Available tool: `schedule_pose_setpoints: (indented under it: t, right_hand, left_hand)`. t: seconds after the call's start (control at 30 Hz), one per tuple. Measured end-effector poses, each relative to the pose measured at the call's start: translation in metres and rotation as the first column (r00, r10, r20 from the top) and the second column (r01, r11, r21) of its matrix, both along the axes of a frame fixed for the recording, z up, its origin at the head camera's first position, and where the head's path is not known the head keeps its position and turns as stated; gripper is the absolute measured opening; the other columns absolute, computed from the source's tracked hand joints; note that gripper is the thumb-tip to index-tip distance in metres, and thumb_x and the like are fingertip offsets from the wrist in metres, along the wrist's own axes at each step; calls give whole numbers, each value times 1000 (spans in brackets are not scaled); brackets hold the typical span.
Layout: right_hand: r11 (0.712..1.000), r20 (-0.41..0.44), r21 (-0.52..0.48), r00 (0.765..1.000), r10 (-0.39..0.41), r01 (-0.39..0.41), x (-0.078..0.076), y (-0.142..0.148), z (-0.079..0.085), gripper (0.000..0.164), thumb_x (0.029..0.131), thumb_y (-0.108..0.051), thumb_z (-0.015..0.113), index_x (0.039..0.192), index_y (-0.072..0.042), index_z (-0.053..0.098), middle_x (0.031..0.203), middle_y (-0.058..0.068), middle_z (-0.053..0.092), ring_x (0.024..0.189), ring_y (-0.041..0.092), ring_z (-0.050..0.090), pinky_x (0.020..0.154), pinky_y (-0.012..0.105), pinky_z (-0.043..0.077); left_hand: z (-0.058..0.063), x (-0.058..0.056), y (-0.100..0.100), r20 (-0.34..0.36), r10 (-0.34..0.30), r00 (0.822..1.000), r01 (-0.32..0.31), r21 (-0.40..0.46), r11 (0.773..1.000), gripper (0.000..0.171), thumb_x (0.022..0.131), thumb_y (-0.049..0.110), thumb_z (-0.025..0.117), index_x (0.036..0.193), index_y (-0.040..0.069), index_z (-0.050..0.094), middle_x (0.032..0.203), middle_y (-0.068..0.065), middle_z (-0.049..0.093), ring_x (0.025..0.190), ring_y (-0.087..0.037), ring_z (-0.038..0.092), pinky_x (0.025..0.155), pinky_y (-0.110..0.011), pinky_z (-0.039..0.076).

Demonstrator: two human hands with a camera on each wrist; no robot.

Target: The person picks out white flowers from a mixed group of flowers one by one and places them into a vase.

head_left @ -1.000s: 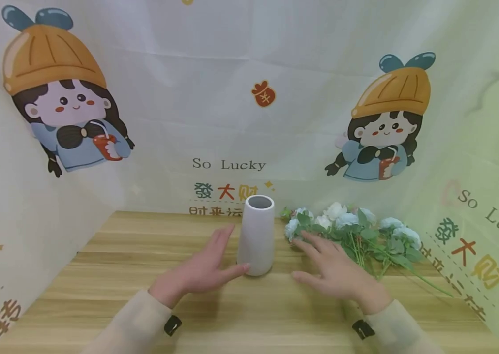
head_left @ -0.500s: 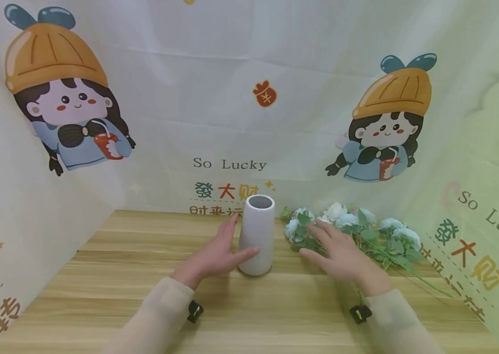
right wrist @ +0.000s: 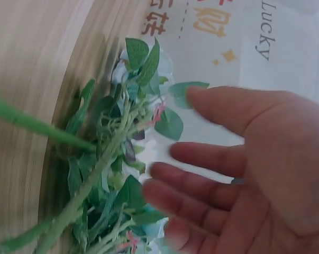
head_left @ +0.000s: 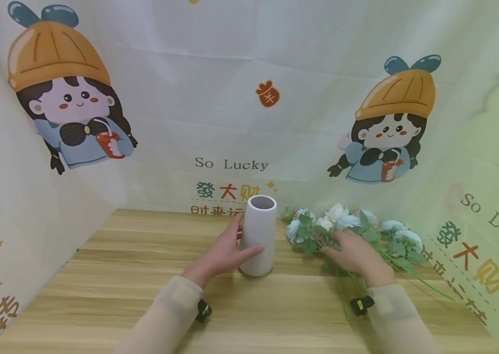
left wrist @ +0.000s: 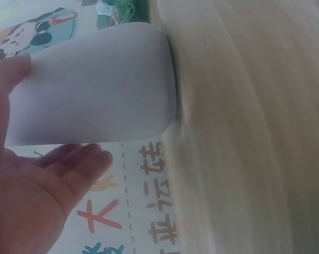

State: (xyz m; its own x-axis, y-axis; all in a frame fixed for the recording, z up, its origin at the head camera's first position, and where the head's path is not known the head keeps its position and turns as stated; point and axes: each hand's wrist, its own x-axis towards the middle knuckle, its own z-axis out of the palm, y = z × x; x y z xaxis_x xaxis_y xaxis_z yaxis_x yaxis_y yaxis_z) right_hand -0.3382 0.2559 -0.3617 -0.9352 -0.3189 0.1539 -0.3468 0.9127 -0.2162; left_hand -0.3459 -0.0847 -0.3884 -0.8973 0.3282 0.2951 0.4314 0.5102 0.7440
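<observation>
A tall white vase [head_left: 259, 241] stands upright near the middle of the table. My left hand [head_left: 220, 253] is at its left side, thumb across the front and fingers beside it. In the left wrist view the fingers [left wrist: 88, 166] are loosely extended along the vase [left wrist: 106, 87], not wrapped round it; whether the thumb presses on it I cannot tell. My right hand [head_left: 356, 253] reaches over artificial flowers [head_left: 335, 214] with pale blue and white blooms. In the right wrist view its fingers [right wrist: 201, 185] are spread and slightly bent beside the leaves and green stems [right wrist: 90, 180], gripping none.
The wooden table [head_left: 112, 275] meets a printed cloth backdrop [head_left: 196, 113] at the back and sides. More blooms [head_left: 406, 241] lie to the right, with a long stem [head_left: 435, 287] pointing toward the right edge.
My left hand has moved right and forward, its thumb now in front of the vase. The right hand has shifted right, over the flowers. Vase and flowers lie as before.
</observation>
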Motion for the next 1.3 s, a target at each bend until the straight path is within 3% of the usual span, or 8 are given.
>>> schedule_pose_setpoints:
  t: [0.2,0.47,0.73,1.1,1.3]
  right_hand:
    - [999,109,48,994,-22,17,9,13,-1,41,98,-25,65,122,8,60,112,22,64,97,35,61,83,54,53]
    - [996,120,82,993,18,-28,17,22,0,29,93,-16,71,112,6,67,107,18,67,94,33,62,81,53,54]
    - [998,187,69,982,-14,1,18,24,-1,17,88,-14,74,100,-1,71,97,10,69,83,25,62,71,48,56]
    - [998,139,59,990,8,-16,19,22,-1,12,92,-10,67,101,-3,70,95,7,68,74,17,59,63,43,55]
    - [996,90,26,993,77,-80,14,18,-2,18,97,-14,64,111,-3,68,100,8,69,83,22,63,72,47,57]
  left_hand:
    - [-2,0,-1,-31,-47,998,46,-31,998,76,90,43,73,147,9,37,140,-10,48,122,-22,48,101,-46,46]
    - [-2,1,-3,-72,-48,996,42,-81,996,74,92,42,71,147,7,37,139,-12,50,121,-20,49,101,-43,46]
    - [-1,0,-1,-96,-73,993,65,-84,994,72,93,41,70,147,6,37,137,-12,52,120,-19,50,101,-42,46]
    - [-2,-1,-2,-91,-54,994,46,-91,995,72,93,41,71,146,4,38,137,-12,51,121,-19,49,101,-42,46]
    - [-4,-3,-3,-96,-59,994,49,-99,994,72,93,42,71,146,5,38,137,-11,52,120,-19,50,100,-42,46]
